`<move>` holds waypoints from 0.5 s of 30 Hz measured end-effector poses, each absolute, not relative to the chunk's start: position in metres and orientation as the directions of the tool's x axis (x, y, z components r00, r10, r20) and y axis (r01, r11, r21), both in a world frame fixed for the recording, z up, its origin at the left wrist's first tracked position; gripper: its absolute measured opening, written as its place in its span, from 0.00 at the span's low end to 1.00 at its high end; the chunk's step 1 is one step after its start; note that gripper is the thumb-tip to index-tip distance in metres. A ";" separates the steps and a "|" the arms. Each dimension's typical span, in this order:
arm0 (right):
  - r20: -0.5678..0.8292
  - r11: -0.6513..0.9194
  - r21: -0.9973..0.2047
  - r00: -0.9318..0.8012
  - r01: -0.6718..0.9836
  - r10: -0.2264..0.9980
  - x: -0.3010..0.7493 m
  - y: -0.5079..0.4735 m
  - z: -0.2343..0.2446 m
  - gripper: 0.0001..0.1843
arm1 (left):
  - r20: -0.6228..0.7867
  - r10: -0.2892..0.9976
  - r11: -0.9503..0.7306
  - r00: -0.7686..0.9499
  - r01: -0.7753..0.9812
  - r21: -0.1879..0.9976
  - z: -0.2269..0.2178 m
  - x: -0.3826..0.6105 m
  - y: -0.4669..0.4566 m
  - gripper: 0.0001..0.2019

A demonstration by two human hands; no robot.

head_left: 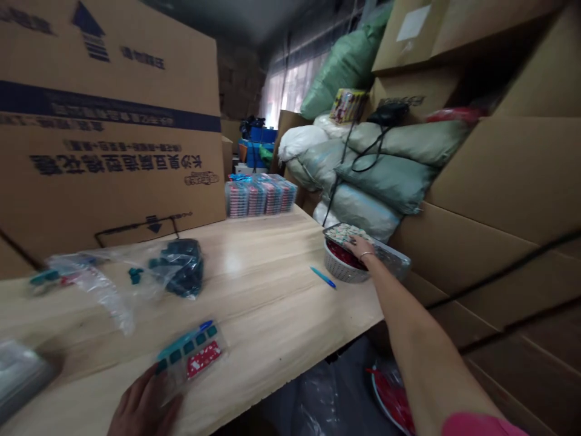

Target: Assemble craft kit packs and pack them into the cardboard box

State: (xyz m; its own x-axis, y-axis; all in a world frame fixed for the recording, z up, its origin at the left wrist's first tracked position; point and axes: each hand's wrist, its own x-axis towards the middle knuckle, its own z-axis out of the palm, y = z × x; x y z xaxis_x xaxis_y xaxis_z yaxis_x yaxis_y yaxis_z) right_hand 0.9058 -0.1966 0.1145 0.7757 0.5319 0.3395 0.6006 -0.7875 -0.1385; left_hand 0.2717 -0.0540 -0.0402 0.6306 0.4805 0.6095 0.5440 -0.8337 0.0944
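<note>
Pale wood-grain table [254,303] carries most of the work, with its near edge running diagonally across the lower part of the view. Near that edge, the left hand [145,402] sits low, with its fingers partly curled. Its fingertips meet the bottom edge of a clear plastic packet [189,354] holding teal square pieces, a light-blue strip and a red patterned card; whether the hand truly grips the packet, I cannot tell.

The right hand [361,247] reaches toward the table's far right corner, lying flat and palm-down with its fingers open. It rests on a flat multicoloured tiled packet [344,234], which sits across a round white woven basket [344,270] with red contents. A thin metal bangle [365,255] circles the wrist, and a pink sleeve [479,425] shows at the bottom of the view.

A blue ballpoint pen [323,277] lies just left of the basket. Toward the table's left edge, a crumpled clear plastic bag [179,269] holds dark teal pieces, with loose teal bits beside it. Stacked pink-and-blue card packs [260,197] stand at the far edge, backed by a large printed cardboard carton [109,133] and pale green stuffed sacks [385,175].
</note>
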 end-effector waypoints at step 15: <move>0.535 -0.339 -0.319 0.463 0.885 0.706 0.838 -0.164 0.097 0.13 | 0.490 0.655 -0.711 0.576 0.689 0.140 -0.006 0.246 -0.086 0.17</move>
State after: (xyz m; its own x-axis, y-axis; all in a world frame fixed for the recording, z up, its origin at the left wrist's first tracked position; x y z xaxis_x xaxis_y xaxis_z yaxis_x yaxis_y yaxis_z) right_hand 0.8384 -0.1641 0.0975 0.4634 0.7063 0.5351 0.8851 -0.3393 -0.3187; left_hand 0.2458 -0.0860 -0.0064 0.5756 0.6547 0.4899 0.6891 -0.7109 0.1404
